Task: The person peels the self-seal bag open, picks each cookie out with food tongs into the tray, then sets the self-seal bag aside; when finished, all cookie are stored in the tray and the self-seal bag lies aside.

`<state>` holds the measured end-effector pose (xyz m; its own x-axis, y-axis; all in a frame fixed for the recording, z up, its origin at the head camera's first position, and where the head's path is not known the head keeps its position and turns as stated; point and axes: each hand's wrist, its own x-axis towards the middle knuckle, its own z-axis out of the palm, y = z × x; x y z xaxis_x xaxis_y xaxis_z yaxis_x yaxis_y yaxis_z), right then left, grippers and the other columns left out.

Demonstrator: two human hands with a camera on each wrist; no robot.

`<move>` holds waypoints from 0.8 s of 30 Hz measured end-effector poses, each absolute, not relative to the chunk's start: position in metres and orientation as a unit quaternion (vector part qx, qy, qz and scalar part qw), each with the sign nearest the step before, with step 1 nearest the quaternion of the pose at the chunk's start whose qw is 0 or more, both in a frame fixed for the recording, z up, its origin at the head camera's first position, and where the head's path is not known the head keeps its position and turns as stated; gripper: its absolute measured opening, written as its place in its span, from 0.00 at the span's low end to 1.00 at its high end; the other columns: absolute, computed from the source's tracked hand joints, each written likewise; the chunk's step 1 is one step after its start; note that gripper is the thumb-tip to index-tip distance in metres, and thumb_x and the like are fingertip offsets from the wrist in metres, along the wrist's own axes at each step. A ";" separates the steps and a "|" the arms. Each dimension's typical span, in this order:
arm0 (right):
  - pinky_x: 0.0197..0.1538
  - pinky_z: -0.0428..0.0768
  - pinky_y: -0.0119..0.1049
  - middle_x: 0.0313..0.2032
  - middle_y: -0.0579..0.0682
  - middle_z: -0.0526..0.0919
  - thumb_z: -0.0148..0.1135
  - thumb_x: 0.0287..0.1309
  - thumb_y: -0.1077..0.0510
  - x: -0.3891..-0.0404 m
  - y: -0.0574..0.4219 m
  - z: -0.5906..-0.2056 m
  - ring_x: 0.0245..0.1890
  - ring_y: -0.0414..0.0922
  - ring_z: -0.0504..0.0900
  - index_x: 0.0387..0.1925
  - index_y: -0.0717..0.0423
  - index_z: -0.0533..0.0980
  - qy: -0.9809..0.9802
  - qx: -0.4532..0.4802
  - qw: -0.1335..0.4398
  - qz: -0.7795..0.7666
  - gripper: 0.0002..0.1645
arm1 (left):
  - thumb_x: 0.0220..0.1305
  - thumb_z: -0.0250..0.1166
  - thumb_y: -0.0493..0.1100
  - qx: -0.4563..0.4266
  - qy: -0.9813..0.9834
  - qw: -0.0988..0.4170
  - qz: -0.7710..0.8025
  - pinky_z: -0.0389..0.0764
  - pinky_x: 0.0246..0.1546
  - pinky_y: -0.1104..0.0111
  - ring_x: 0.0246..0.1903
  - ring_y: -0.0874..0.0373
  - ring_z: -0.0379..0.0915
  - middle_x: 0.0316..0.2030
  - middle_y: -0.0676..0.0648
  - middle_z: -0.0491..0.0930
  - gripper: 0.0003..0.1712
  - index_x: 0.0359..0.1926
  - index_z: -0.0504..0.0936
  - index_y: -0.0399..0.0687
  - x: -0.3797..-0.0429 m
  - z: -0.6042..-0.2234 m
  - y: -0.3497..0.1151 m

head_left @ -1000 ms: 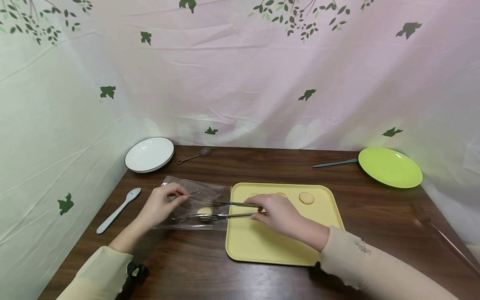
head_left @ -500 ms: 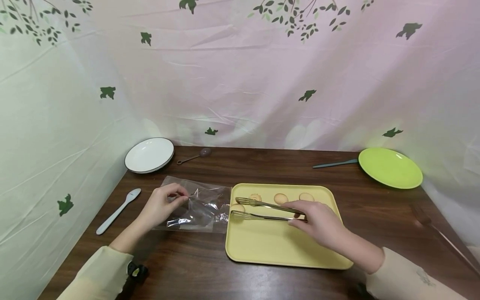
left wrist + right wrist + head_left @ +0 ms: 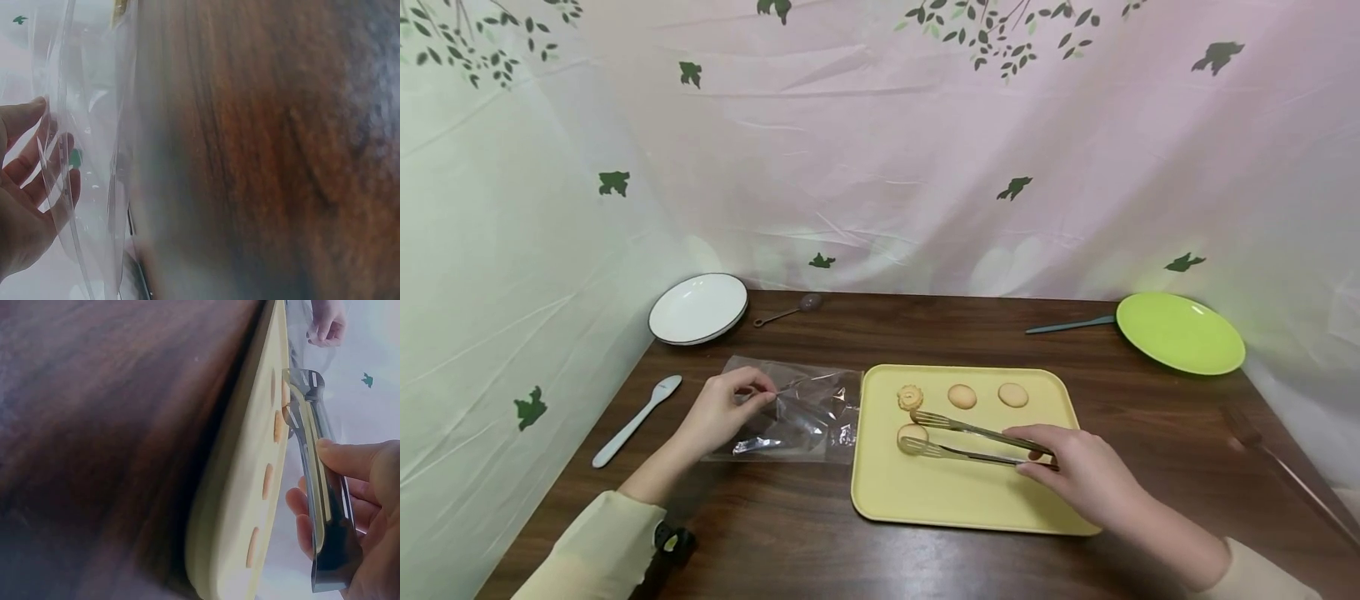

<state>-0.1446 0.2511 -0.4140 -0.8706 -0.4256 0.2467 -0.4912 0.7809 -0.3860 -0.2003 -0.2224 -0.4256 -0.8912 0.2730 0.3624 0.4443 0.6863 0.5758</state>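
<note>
My left hand [image 3: 727,410] pinches the edge of a clear plastic bag [image 3: 816,417] that lies on the table against the tray's left side. In the left wrist view, the bag's film [image 3: 94,187] stands up around the thumb and curled fingers. My right hand [image 3: 1086,467] grips metal serving tongs [image 3: 970,429] over the yellow tray [image 3: 947,496]. A round cookie [image 3: 913,434] sits between the tong tips, seemingly held just above the tray. Behind it, a scalloped cookie [image 3: 910,397] and two smooth round cookies [image 3: 962,396] lie in a row.
A white knife [image 3: 636,421] lies at the left. At the back are a white bowl [image 3: 698,309], a small spoon [image 3: 790,310], a blue-grey utensil [image 3: 1070,325] and a green plate [image 3: 1180,333]. A copper-coloured fork [image 3: 1273,462] lies at the right edge.
My right hand has drawn the tongs and the round cookie rightward, from over the bag to over the tray. The left hand has stayed at the bag.
</note>
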 end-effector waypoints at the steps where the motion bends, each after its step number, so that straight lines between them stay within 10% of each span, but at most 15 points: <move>1: 0.27 0.72 0.27 0.34 0.35 0.84 0.75 0.44 0.55 -0.145 0.251 -0.415 0.27 0.25 0.73 0.47 0.41 0.80 -0.942 0.244 0.072 0.221 0.24 | 0.57 0.69 0.37 -0.195 -0.910 0.123 -0.344 0.81 0.41 0.59 0.33 0.64 0.77 0.30 0.59 0.81 0.06 0.32 0.81 0.54 -0.200 -0.426 -0.223; 24: 0.27 0.74 0.29 0.33 0.44 0.85 0.71 0.50 0.49 -0.146 0.293 -0.403 0.29 0.34 0.77 0.52 0.47 0.78 -0.946 0.138 0.107 0.274 0.26 | 0.62 0.65 0.47 -0.153 -0.915 0.020 -0.374 0.79 0.42 0.62 0.36 0.62 0.77 0.31 0.58 0.81 0.04 0.32 0.81 0.53 -0.212 -0.441 -0.219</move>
